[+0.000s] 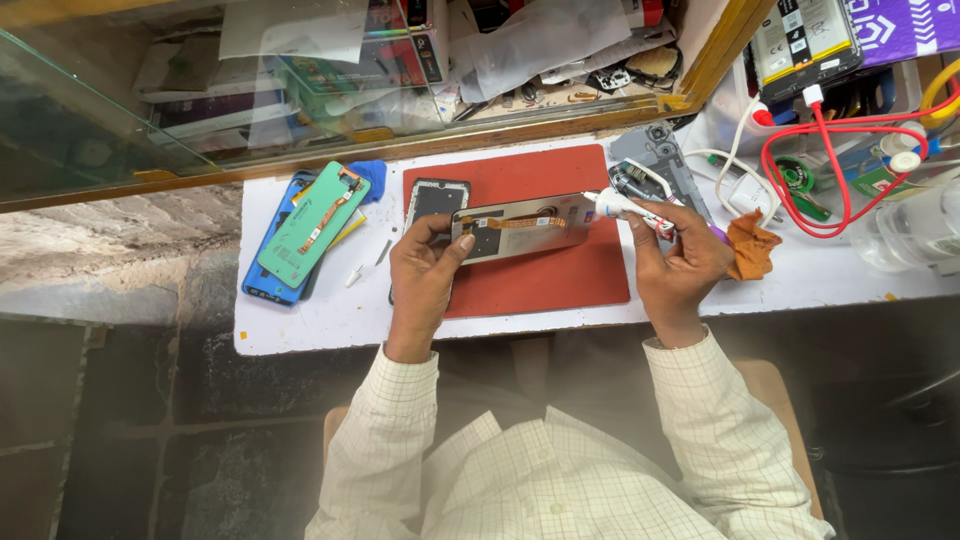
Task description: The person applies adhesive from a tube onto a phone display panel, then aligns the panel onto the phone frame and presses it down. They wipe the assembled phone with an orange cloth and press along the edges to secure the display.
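Your left hand pinches the thin panel by its left edge, above the red mat; your right hand grips a glue tube at its right end. It looks light, stiff and fragile: hold its edges only.

Silver phone display panel, back side up, orange flex ribbon along its upper part, dark square patch near left end; held lengthwise, slightly tilted, above red mat near worktop's far edge. White glue tube, nozzle touching panel's right end.
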Demonstrator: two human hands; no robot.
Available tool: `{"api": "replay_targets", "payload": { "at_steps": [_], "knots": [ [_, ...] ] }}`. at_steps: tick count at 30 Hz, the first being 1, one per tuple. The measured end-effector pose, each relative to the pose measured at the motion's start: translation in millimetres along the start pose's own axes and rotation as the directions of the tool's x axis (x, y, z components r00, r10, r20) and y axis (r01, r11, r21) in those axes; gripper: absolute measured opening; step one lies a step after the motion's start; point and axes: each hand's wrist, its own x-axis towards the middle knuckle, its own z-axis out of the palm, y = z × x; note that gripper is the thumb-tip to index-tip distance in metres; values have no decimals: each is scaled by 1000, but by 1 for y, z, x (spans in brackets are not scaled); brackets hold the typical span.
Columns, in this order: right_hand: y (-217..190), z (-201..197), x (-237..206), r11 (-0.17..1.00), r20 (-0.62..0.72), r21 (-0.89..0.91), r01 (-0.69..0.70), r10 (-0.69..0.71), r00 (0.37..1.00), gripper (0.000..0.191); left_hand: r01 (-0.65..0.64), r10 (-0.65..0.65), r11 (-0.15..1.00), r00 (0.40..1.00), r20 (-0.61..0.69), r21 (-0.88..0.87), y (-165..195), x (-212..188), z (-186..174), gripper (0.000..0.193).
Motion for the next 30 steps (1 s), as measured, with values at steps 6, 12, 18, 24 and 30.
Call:
{"api": "replay_targets", "payload": {
  "at_steps": [6, 12, 18, 24, 30],
  "knots": [
    [10, -7, -2, 1000, -27, 2, 5, -5, 1000, 21, 0, 0, 1000, 1000, -6, -29, -3, 1, -1, 20],
    [18, -8, -6, 998, -64, 45, -33, 36, 997, 21, -12, 12, 1000, 1000, -7, -23, -7, 2, -3, 21],
    [22, -8, -8, 998, -76, 43, -47, 50, 996, 21, -5, 4, 999, 1000, -17, -46, -11, 2, -5, 20],
    [26, -10, -11, 998, -88, -46, -40, 36, 996, 20, 18, -20, 998, 999, -33, -59, -13, 4, -7, 22],
    [22, -36, -9, 903, -257, 428, -40, 163, 953, 24, 216, -246, 937, 966, -79, -273, -23, 8, -8, 27]
  ]
}}
